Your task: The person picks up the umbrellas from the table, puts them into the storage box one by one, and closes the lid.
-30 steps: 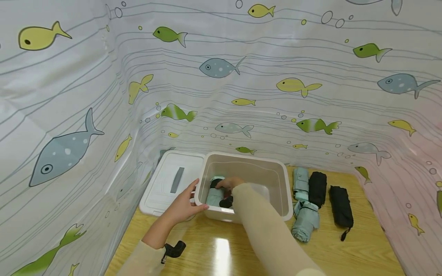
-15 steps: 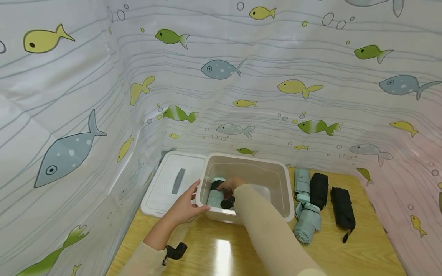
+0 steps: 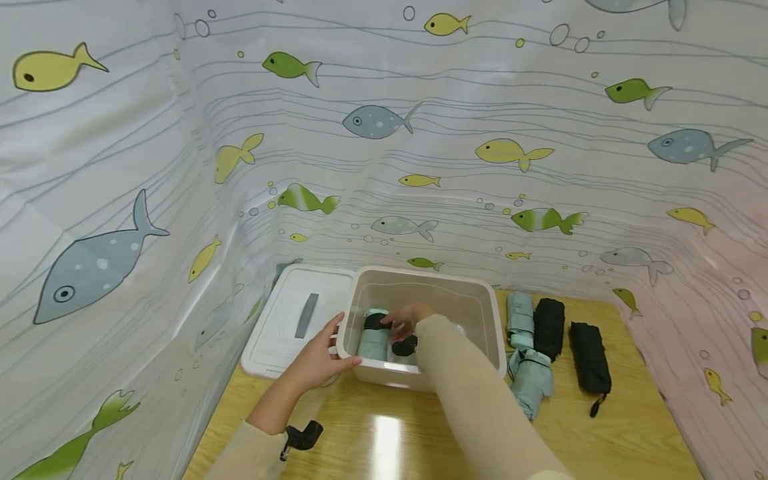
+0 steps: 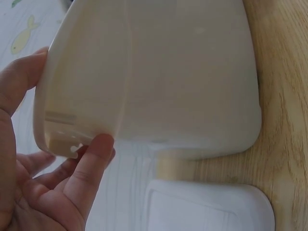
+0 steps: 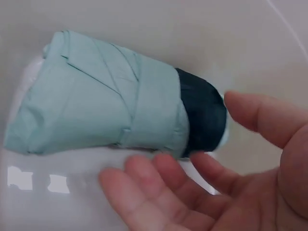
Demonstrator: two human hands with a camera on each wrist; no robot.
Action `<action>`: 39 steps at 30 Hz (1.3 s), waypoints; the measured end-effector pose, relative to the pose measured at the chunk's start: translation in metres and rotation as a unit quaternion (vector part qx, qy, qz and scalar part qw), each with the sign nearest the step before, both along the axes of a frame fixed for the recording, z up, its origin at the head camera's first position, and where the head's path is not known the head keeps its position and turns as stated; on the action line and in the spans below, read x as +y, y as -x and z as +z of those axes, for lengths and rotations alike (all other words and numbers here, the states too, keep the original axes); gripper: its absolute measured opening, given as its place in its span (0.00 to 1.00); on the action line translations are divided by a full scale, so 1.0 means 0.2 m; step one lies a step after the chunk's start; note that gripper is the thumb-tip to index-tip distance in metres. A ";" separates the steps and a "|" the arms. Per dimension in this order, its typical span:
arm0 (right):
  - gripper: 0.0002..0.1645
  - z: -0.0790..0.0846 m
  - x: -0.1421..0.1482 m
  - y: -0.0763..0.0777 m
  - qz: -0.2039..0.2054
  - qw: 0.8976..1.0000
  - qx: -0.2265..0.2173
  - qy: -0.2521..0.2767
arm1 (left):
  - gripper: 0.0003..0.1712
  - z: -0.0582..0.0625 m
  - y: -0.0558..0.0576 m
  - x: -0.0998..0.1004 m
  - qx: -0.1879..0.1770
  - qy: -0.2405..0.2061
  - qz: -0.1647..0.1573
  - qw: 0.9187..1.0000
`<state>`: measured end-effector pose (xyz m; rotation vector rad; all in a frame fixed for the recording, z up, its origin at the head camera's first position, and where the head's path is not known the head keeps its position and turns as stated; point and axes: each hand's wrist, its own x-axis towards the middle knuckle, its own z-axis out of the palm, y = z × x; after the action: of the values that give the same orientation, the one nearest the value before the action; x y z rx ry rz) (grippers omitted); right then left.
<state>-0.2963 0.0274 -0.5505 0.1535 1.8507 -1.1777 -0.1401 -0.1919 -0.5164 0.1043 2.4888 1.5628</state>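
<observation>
A folded light green umbrella (image 3: 373, 345) with a black end lies along the left side inside a beige plastic storage box (image 3: 420, 293). My right hand (image 3: 408, 319) reaches into the box beside that umbrella. In the right wrist view, the fingers of the right hand (image 5: 207, 192) are spread, thumb near the dark end of the umbrella (image 5: 110, 96) and nothing held. My left hand (image 3: 324, 353) grips the box's left rim and handle. The left wrist view shows the left hand (image 4: 57, 192) with its thumb and fingers around the edge of the box (image 4: 178, 72).
Left of the box lies a white lid (image 3: 282, 340) with a grey strip. To the right on the wooden table (image 3: 642, 413) are two light green umbrellas (image 3: 521, 313) and two black umbrellas (image 3: 591, 360). A fish-patterned sheet (image 3: 336, 160) surrounds the table.
My right hand has let go of the light green umbrella and drawn slightly right, fingers loosened. The umbrella stays on the box floor. My left hand keeps its grip on the box.
</observation>
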 end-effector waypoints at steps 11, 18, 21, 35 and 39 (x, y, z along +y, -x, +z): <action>0.29 0.21 0.06 0.02 0.123 0.991 -0.061 0.001 | 0.61 0.00 -0.01 0.01 0.000 0.004 0.008 1.000; 0.22 0.38 0.13 -0.01 0.168 0.985 0.004 -0.027 | 0.62 0.00 -0.01 -0.01 0.008 0.009 0.001 1.000; 0.22 0.43 0.17 -0.03 0.181 0.982 0.035 -0.034 | 0.63 0.01 -0.01 -0.01 0.013 0.012 -0.002 1.000; 0.16 0.70 0.37 -0.20 0.195 0.963 0.179 -0.057 | 0.62 0.01 -0.02 0.01 0.024 0.029 -0.003 0.999; 0.15 0.74 0.45 -0.26 0.166 0.957 0.231 -0.060 | 0.62 0.03 -0.02 0.02 0.025 0.030 -0.005 0.999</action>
<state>-0.2436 0.1165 -0.4024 -0.3865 2.2451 -0.9141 -0.1362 -0.1881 -0.5110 0.1482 2.5680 1.4972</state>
